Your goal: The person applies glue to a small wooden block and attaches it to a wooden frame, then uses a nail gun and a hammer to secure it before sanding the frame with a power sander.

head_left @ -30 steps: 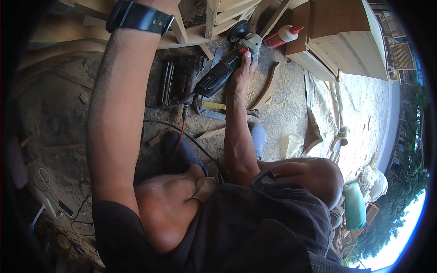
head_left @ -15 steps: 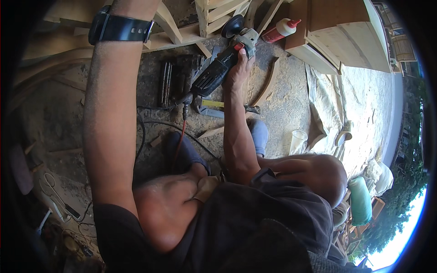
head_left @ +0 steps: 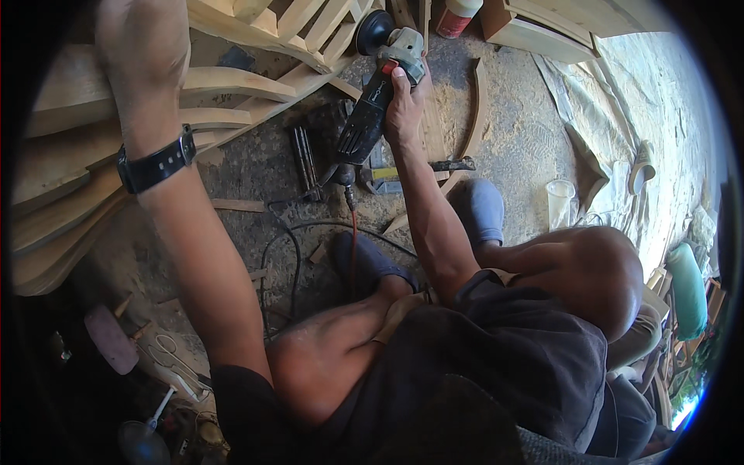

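In the head view, the right hand [head_left: 404,105] gripped an angle grinder [head_left: 380,85], its disc against the curved wooden frame [head_left: 256,46] at top. The left hand [head_left: 143,46] lay on that frame; whether its fingers closed was unclear. A wristwatch [head_left: 155,163] circled the left forearm.

Left hand [head_left: 143,46]: fingertips cut off by the upper frame edge; grip on the curved wooden frame [head_left: 256,81] cannot be confirmed. Right hand [head_left: 403,105]: wraps the angle grinder [head_left: 372,108], concealing part of its body. Red-and-white bottle [head_left: 457,15], upper centre: top cropped. Objects in the lower left are in dark shadow, too dim to identify. Right rim: heavily curved and blurred.
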Tool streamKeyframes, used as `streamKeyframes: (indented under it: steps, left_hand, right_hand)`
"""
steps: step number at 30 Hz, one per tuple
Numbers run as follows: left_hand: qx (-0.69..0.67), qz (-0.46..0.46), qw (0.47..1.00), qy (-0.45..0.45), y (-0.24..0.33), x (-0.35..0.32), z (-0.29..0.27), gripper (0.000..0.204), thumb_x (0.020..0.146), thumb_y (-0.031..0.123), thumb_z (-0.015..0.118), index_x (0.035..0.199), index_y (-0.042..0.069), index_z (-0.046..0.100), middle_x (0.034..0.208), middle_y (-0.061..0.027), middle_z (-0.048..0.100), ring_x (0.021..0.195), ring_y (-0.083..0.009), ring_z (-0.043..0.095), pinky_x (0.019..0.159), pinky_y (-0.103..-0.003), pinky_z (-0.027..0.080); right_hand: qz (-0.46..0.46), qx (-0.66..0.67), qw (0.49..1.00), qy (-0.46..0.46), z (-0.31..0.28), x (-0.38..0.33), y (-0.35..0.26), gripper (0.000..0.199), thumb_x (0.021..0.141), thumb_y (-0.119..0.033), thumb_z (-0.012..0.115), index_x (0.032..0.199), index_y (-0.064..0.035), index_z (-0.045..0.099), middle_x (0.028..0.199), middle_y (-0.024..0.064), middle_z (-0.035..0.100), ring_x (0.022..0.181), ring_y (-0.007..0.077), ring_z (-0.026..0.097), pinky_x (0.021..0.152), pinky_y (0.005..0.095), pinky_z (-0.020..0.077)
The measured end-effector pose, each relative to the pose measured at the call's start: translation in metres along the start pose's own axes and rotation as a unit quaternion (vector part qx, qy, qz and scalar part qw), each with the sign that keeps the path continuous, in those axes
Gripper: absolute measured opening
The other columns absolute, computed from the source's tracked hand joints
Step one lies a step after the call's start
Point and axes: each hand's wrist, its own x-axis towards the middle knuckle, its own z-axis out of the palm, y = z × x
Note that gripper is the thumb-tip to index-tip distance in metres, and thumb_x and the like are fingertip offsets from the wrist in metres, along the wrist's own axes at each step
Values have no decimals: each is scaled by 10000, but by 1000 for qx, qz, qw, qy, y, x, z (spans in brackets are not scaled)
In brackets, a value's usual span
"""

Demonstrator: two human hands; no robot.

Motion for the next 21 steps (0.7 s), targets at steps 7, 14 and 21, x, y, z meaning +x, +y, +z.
streamKeyframes:
  steps: [7,14,21]
  left_hand:
    - [227,71,966,-104,-22,12,-47,328,1024,3,496,1299,-58,666,1113,-161,758,1018,-143,693,940,-270,515]
    - [21,-93,995,34,-6,7,-21,301,1018,94,604,1213,-125,671,1051,-201,743,979,-213,706,909,-333,549]
    - [2,-88,995,40,-8,10,-19,305,1011,126,637,1171,-129,686,1031,-204,740,963,-228,709,900,-346,551]
  right_hand:
    - [-28,-1,1000,-9,29,-7,-22,802,980,-284,661,1575,31,225,1329,143,541,1143,182,569,1006,315,478]
    - [-19,-12,1000,0,28,-4,-27,810,975,-295,679,1567,25,228,1327,155,541,1159,203,577,1006,325,484]
    - [-40,-39,998,5,23,5,-17,781,973,-307,669,1555,17,262,1298,143,552,1135,197,590,983,327,507]
